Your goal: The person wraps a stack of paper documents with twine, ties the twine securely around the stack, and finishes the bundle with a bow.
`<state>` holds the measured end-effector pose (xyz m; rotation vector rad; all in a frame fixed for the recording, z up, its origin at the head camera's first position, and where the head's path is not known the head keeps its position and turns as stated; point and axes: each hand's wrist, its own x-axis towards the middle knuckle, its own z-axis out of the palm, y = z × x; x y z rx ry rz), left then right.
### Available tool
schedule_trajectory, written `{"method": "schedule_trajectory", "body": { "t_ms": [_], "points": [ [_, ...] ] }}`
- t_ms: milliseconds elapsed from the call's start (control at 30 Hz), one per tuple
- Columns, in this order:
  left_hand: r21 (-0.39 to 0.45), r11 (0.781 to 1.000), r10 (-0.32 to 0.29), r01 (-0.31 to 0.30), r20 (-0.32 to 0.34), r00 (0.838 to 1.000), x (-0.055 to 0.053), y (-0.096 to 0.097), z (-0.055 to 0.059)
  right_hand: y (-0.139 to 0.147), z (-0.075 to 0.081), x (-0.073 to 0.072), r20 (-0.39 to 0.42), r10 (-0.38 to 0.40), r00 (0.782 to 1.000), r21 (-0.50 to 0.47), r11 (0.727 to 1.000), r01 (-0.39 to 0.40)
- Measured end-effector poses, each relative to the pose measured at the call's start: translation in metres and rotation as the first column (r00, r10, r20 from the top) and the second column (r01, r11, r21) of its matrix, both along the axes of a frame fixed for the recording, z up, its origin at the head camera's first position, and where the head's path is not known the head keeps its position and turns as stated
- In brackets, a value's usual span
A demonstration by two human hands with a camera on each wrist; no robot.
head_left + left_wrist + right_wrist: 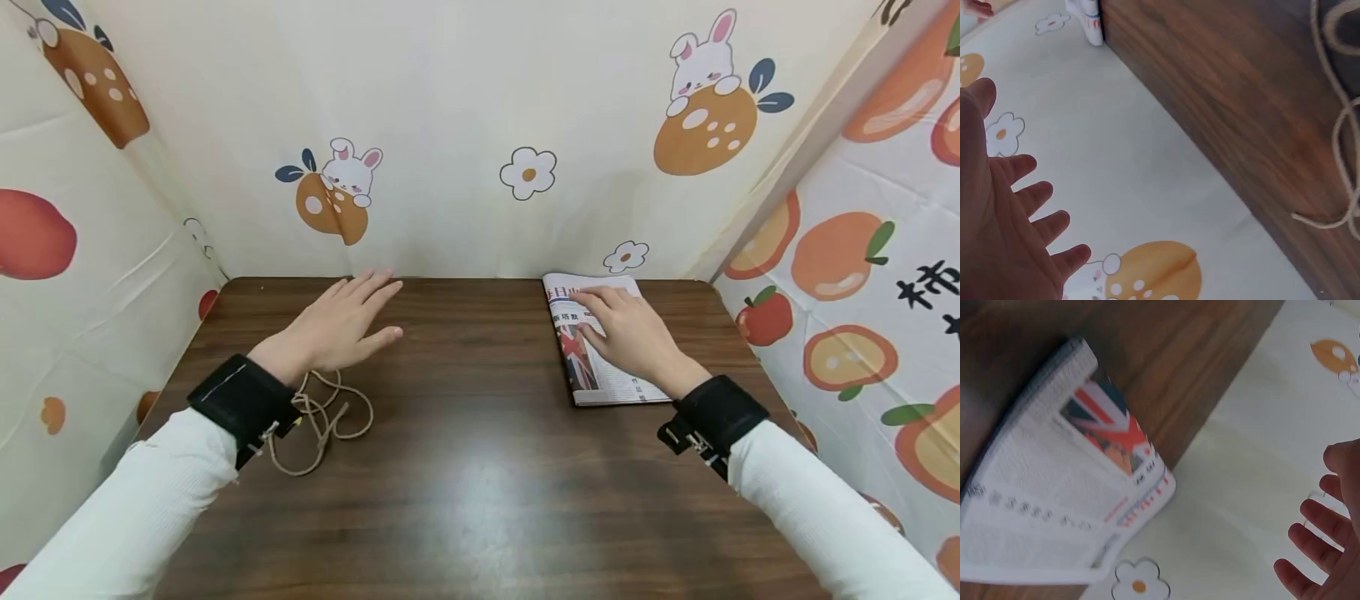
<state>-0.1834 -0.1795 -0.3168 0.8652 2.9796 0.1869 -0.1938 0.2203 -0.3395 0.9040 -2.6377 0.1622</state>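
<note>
My left hand [333, 323] hovers over the left part of the table with its fingers spread, holding nothing. Below its wrist a loosely tangled piece of thin beige rope [324, 425] lies on the wood, partly hidden by the black wrist strap; the left wrist view shows one loose end of the rope [1329, 222]. On the right, my right hand [630, 329] is held above a folded newspaper [611, 375], fingers extended and grasping nothing. The newspaper [1054, 462] has printed columns and a red, white and blue picture, and the hand covers part of it in the head view.
The dark brown wooden table [465, 450] ends at a pale curtain [450, 108] with rabbit and flower prints. Another fabric sheet [855, 317] with fruit prints hangs along the right side, and a similar one [90, 350] along the left.
</note>
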Motion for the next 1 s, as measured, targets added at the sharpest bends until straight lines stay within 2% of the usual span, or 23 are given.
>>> {"method": "schedule_trajectory", "body": {
  "t_ms": [100,233,533,833,1000],
  "points": [
    [0.02,1.0,-0.003,0.003,-0.01,1.0,0.011,-0.009,-0.007,-0.006,-0.01,0.005,-0.044,0.044,0.998,-0.034,0.998,-0.045],
    [0.038,0.999,0.001,-0.001,-0.016,1.0,0.027,-0.021,-0.019,-0.011,-0.025,0.013,-0.057,0.073,0.996,-0.069,0.995,-0.077],
    [0.073,0.997,0.028,-0.028,-0.008,1.0,0.065,-0.043,-0.055,-0.017,-0.052,0.035,0.056,0.074,0.996,-0.107,0.992,-0.068],
    [0.077,0.995,0.063,-0.062,-0.01,0.998,0.092,-0.061,-0.092,-0.015,-0.072,0.053,0.091,0.089,0.992,-0.112,0.991,-0.079],
    [0.085,0.991,0.105,-0.105,0.009,0.994,0.106,-0.069,-0.104,-0.015,-0.079,0.061,0.14,0.101,0.985,-0.108,0.99,-0.086]
  ]
}}
